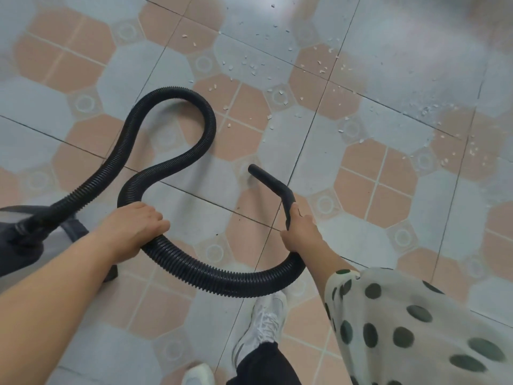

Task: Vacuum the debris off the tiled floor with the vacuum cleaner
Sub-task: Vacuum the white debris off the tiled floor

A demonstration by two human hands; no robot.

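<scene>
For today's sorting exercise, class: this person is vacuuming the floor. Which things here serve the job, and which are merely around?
Job: ribbed hose, gripped by the left hand; nozzle, gripped by the right hand; vacuum body; white debris; tiled floor.
Merely around: white shoes; spotted sleeve.

home interior, patterned tiled floor

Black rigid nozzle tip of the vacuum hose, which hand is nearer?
Right. The right hand grips the rigid black tube just behind its nozzle tip; the left hand holds the ribbed black hose farther left.
</scene>
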